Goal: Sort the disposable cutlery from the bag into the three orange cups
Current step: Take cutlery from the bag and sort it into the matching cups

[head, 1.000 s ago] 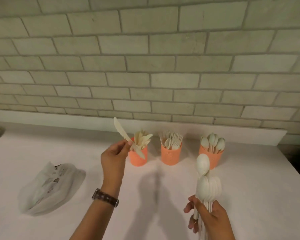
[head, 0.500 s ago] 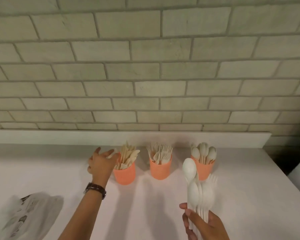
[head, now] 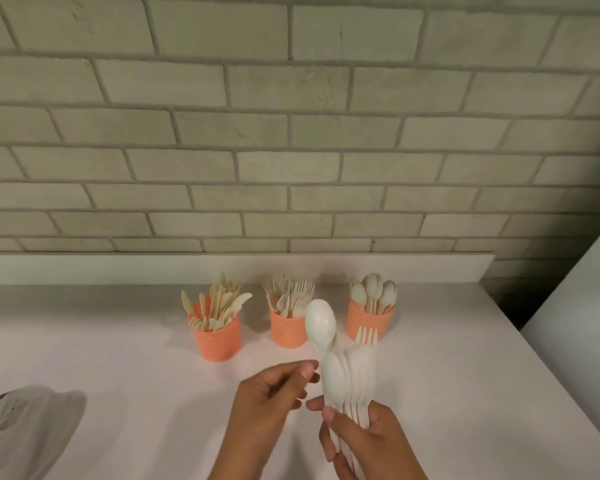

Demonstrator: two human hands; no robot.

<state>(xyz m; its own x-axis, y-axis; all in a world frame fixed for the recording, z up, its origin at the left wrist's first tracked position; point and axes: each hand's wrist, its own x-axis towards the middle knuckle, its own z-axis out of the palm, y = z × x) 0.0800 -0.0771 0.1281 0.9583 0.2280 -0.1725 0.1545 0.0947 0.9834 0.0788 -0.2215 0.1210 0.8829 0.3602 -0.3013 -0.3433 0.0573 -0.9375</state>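
Note:
Three orange cups stand in a row near the back of the white counter. The left cup (head: 217, 341) holds knives, the middle cup (head: 286, 329) forks, and the right cup (head: 368, 318) spoons. My right hand (head: 368, 441) grips a bundle of white cutlery (head: 347, 379) by the handles; one spoon sticks up highest and fork tines show behind. My left hand (head: 267, 400) is beside the bundle with its fingers loosely curled, holding nothing, fingertips just short of the spoons. The white bag (head: 21, 427) lies at the lower left.
A brick wall with a low white ledge (head: 236, 268) runs behind the cups. The counter (head: 118, 375) ends on the right at an edge next to a white surface (head: 575, 323).
My left hand dropped the knife into the left cup, then drew back to the bundle in my right hand. The view shifted right, so the bag slid toward the left edge.

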